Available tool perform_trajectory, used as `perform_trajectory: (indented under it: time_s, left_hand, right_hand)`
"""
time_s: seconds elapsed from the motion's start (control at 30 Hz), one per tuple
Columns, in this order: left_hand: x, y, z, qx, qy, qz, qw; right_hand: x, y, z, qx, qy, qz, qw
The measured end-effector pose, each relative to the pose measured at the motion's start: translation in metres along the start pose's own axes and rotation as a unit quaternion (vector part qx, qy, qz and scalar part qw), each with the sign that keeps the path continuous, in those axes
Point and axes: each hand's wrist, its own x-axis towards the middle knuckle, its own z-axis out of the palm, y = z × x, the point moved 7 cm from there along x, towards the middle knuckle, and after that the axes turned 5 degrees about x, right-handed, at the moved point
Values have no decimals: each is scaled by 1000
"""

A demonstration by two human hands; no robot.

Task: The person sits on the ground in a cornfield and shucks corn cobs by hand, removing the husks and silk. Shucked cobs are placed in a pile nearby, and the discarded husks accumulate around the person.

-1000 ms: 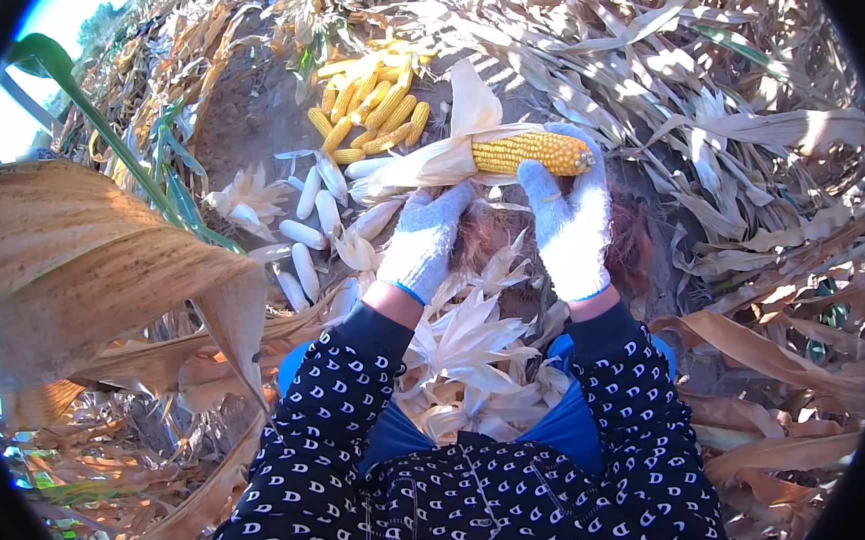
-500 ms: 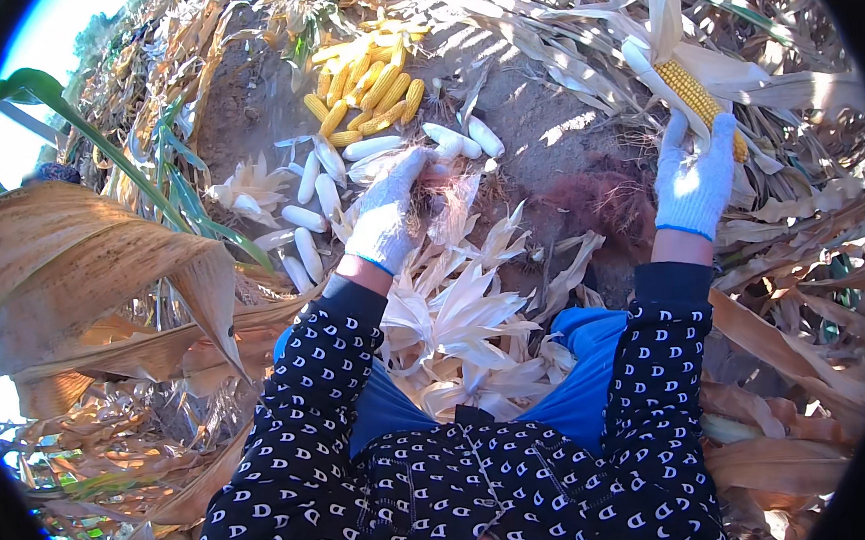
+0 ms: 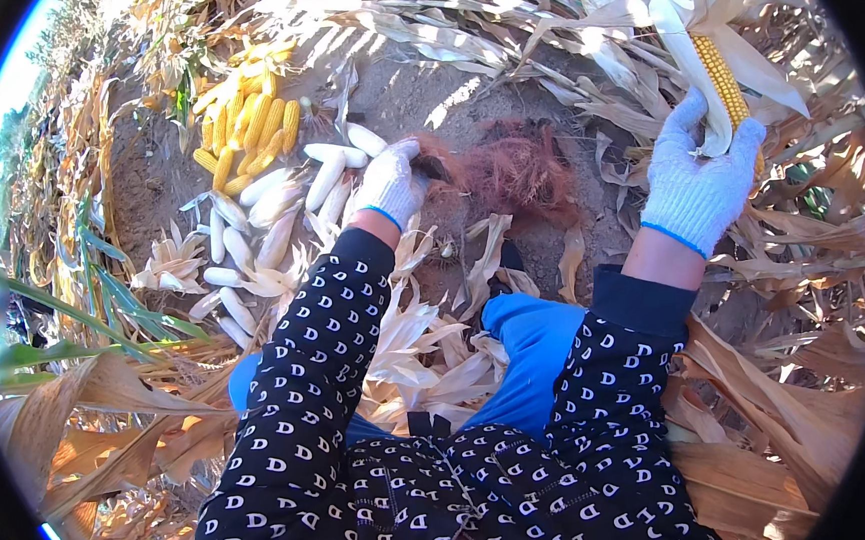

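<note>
My left hand (image 3: 390,186), in a white knitted glove, is closed around a tuft of reddish-brown corn silk (image 3: 437,159). Just right of it lies a larger heap of the same silk (image 3: 521,168) on the soil. Over at the right, my gloved right hand (image 3: 699,176) grips an ear of corn (image 3: 722,79) by its lower end. Yellow kernels show on that ear, while pale husk leaves (image 3: 679,37) still hang from its left side and top. White ears (image 3: 272,196) lie left of my left hand, with a pile of yellow ears (image 3: 251,117) behind them.
Loose pale husks (image 3: 424,361) are heaped between my blue-trousered legs (image 3: 518,349). Dry stalks and leaves (image 3: 577,34) cover the ground at the far side and along the right. Large brown leaves (image 3: 110,393) and green blades stick up at the left.
The view has turned to the right, so the corn piles sit further left in it. My left hand has come beside the silk heap with its tuft. The right hand still holds the ear.
</note>
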Motion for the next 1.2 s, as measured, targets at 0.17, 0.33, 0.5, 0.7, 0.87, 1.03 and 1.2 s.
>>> perform_trajectory:
  time_s: [0.17, 0.33, 0.5, 0.7, 0.87, 1.03, 1.2]
  left_hand:
    - [44, -44, 133, 44, -157, 4, 987]
    - [70, -78, 156, 692, -154, 142, 691]
    - [91, -87, 140, 696, -150, 100, 695]
    - [68, -72, 151, 152, -157, -57, 974]
    - [49, -80, 124, 869, -218, 125, 426]
    - [50, -65, 115, 595, -153, 33, 789]
    - [36, -50, 133, 492, -202, 55, 845]
  right_hand:
    - [16, -40, -16, -30, -31, -65, 997]
    - [5, -37, -6, -26, -29, -63, 997]
    - [4, -25, -8, -7, -79, -20, 997]
    - [-6, -21, -4, -9, -57, -21, 998]
    - [-13, -7, 1, 6, -47, 4, 999]
    - [-18, -7, 2, -4, -57, -6, 998]
    - [-16, -5, 1, -1, -62, 2, 998]
